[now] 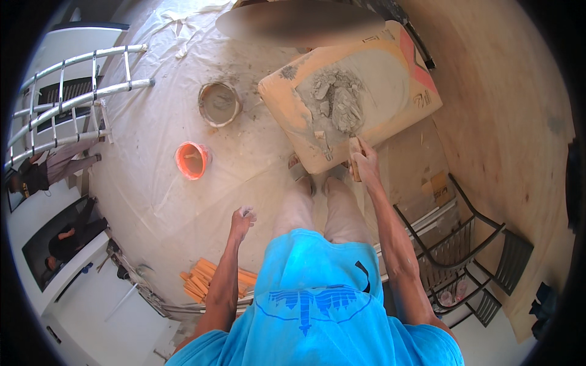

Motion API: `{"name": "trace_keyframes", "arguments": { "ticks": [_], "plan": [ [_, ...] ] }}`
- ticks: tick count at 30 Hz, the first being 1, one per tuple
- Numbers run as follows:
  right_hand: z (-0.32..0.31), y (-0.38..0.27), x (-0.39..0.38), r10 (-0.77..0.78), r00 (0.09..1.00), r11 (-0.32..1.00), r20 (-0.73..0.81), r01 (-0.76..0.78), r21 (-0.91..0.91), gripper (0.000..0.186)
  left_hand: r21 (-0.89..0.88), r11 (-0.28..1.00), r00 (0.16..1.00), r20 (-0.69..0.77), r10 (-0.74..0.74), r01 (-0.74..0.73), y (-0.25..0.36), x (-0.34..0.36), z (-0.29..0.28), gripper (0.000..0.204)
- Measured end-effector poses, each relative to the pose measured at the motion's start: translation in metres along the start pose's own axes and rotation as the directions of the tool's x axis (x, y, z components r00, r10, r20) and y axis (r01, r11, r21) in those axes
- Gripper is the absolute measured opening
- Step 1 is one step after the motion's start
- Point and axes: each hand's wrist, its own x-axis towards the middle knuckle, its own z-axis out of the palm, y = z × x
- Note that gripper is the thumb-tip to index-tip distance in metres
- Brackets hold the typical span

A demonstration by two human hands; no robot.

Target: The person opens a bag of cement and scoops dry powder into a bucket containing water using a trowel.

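My right hand (365, 162) grips a short, flat wooden piece (354, 157) at the near edge of a large cardboard-coloured slab (390, 135). Whether this wood is a handle or a whole tool, I cannot tell. On the slab, just beyond this hand, lies a lumpy heap of grey mortar (347, 108), with a wide grey smear around it. A small mortar-caked piece (321, 137) lies near the slab's front edge. My left hand (243, 223) hangs to the left of my legs, fingers curled in, whitish with dust, with nothing visible in them.
A bucket of grey mix (220, 105) and an orange bucket (193, 161) stand on the plastic-covered floor (146, 201). Orange strips (213, 279) are piled at lower left. Dark metal chairs (464, 250) stand at right, metal scaffolding (79, 91) at left. Two people are farther left.
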Motion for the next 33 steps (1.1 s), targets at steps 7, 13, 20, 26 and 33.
{"name": "trace_keyframes", "arguments": {
  "ticks": [7,13,20,26,33],
  "plan": [
    [-0.010,-0.005,-0.009,-0.034,0.998,0.998,0.051,0.037,-0.046,0.066,-0.148,0.988,0.993,-0.110,0.032,-0.048,-0.022,0.002,-0.023,0.039],
    [0.000,-0.011,-0.026,0.032,0.999,0.990,-0.006,-0.032,-0.134,0.068,-0.053,0.961,0.941,-0.226,0.252,-0.271,0.029,0.051,-0.038,0.035],
    [0.040,-0.034,-0.051,0.030,0.999,0.984,-0.029,-0.035,-0.174,0.068,-0.188,0.898,0.917,-0.058,0.395,-0.398,0.128,0.074,-0.034,0.035],
    [0.096,-0.060,-0.058,0.018,1.000,0.970,-0.013,-0.020,-0.244,0.070,-0.104,0.854,0.854,0.056,0.517,-0.510,0.126,0.098,-0.027,0.032],
    [0.182,-0.069,-0.019,-0.004,0.991,0.960,0.137,0.042,-0.277,0.072,0.081,0.841,0.835,0.205,0.511,-0.535,0.121,0.119,-0.013,0.033]
  ]
}}
